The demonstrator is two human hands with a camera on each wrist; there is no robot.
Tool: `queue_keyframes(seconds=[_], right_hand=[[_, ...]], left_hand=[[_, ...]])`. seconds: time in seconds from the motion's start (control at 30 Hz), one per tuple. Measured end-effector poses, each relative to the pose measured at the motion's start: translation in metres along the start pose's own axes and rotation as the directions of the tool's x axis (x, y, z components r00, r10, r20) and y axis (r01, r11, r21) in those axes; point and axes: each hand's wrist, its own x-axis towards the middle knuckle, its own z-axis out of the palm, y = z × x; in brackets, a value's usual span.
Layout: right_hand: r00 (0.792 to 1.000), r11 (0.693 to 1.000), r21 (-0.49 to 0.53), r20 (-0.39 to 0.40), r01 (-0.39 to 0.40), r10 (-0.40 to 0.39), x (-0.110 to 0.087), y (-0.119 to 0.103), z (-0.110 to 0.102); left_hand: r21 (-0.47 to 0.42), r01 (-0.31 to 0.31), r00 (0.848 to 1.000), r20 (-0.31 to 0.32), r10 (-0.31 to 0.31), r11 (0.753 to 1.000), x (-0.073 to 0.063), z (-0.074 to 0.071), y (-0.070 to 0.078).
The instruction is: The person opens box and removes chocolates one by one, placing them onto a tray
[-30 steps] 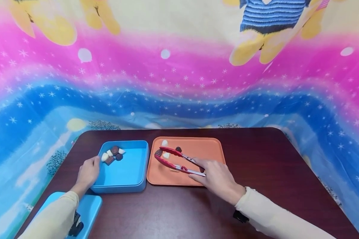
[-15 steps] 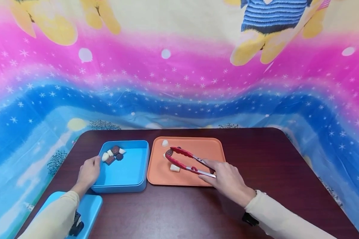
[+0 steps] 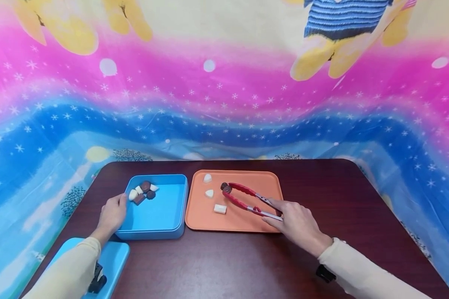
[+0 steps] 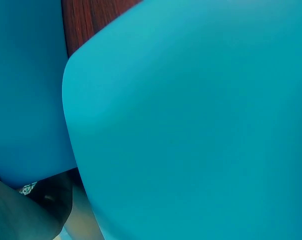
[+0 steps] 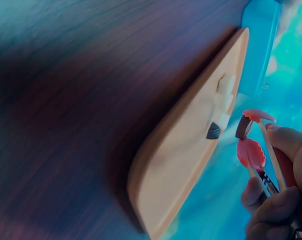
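My right hand (image 3: 299,222) holds red-tipped metal tongs (image 3: 236,202) over the orange tray (image 3: 239,224). Between the tong tips is a brown chocolate (image 5: 244,128), raised above the tray in the right wrist view. A second dark chocolate (image 5: 213,131) lies on the tray below; in the head view the two overlap. Three white chocolates rest there too: one at the back (image 3: 207,178), one mid-left (image 3: 209,193) and a block (image 3: 220,209) nearer the front. My left hand (image 3: 112,214) grips the left wall of the blue box (image 3: 149,235), where several brown and white chocolates (image 3: 144,192) sit clustered at back left.
Box and tray stand side by side on the dark wooden table (image 3: 209,265). A light-blue lid (image 3: 116,259) lies at front left beneath my left forearm and fills most of the left wrist view. A patterned cloth (image 3: 224,124) hangs behind the table.
My right hand has moved the tongs and the gripped chocolate rightward across the tray, uncovering the white block and the mid-left white piece. My left hand stays on the box.
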Motion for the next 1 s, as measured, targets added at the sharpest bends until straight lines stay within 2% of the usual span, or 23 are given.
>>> queue_keyframes(seconds=[0.47,1.0], right_hand=[[0.997,0.999,-0.012,0.051,-0.05,0.05,0.007,0.02,0.001],[0.997,0.998,-0.035,0.05,-0.049,0.051,0.009,0.033,0.011]], left_hand=[[-0.007,0.01,1.0,0.021,-0.01,1.0,-0.001,-0.001,0.001],[0.0,0.012,1.0,0.027,-0.012,1.0,0.001,0.0,0.0]])
